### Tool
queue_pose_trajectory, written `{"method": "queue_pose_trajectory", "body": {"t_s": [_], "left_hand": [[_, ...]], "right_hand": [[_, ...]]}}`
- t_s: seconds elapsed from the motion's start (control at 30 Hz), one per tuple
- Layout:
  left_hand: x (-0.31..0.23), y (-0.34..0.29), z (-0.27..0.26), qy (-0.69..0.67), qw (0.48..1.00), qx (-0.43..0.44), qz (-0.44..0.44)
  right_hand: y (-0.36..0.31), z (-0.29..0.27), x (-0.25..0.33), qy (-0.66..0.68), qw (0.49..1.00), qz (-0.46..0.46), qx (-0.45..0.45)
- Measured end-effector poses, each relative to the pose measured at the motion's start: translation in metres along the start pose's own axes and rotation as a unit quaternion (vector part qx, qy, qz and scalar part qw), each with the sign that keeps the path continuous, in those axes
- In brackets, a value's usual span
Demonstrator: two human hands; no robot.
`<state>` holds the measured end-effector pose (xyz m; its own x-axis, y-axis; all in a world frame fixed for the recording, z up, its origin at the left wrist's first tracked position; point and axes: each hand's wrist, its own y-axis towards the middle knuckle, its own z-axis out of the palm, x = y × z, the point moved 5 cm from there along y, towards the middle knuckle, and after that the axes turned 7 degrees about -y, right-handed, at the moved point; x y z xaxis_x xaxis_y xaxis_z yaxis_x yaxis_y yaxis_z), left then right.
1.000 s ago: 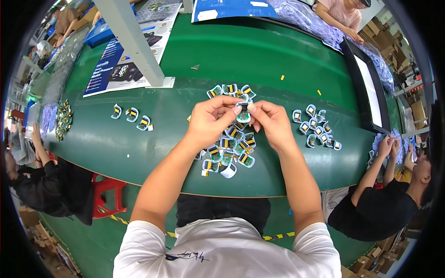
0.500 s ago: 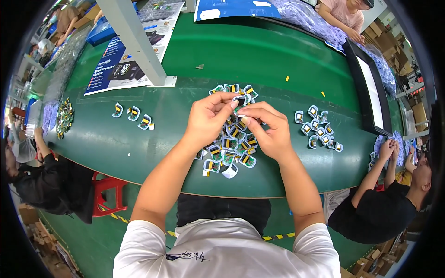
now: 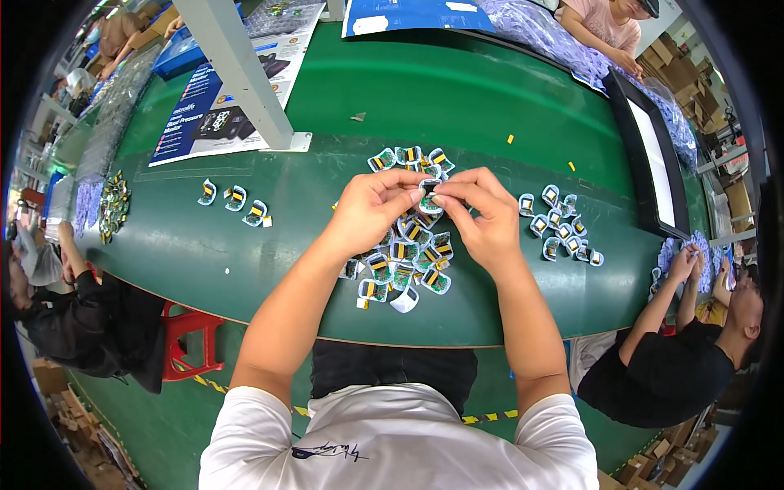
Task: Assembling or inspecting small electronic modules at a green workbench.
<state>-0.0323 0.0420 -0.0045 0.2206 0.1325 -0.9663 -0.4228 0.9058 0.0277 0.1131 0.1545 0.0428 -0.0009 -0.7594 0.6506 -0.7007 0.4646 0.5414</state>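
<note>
Circuit module [image 3: 429, 206], pinched by the nearly closed left hand [image 3: 367, 214] and right hand [image 3: 488, 220], could crack or slip under uneven finger pressure.

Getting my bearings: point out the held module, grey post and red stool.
Held module [image 3: 428, 205], head view: green lower part.
Grey post [image 3: 242, 73], head view: middle of shaft.
Red stool [image 3: 193, 325], head view: upper part.
</note>
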Motion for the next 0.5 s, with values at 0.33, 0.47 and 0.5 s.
{"method": "queue_pose_trajectory", "body": {"t_s": [0.33, 0.47, 0.5], "left_hand": [[0.001, 0.000, 0.004, -0.018, 1.000, 0.016, -0.002], [0.002, -0.001, 0.005, -0.038, 0.999, 0.023, 0.010], [0.003, -0.001, 0.004, -0.035, 0.999, 0.020, 0.003]], "right_hand": [[-0.001, -0.001, 0.000, -0.089, 0.995, -0.041, -0.003], [-0.002, 0.001, -0.007, -0.051, 0.999, 0.010, -0.011], [-0.002, 0.000, -0.007, -0.051, 0.999, 0.010, -0.011]]}}
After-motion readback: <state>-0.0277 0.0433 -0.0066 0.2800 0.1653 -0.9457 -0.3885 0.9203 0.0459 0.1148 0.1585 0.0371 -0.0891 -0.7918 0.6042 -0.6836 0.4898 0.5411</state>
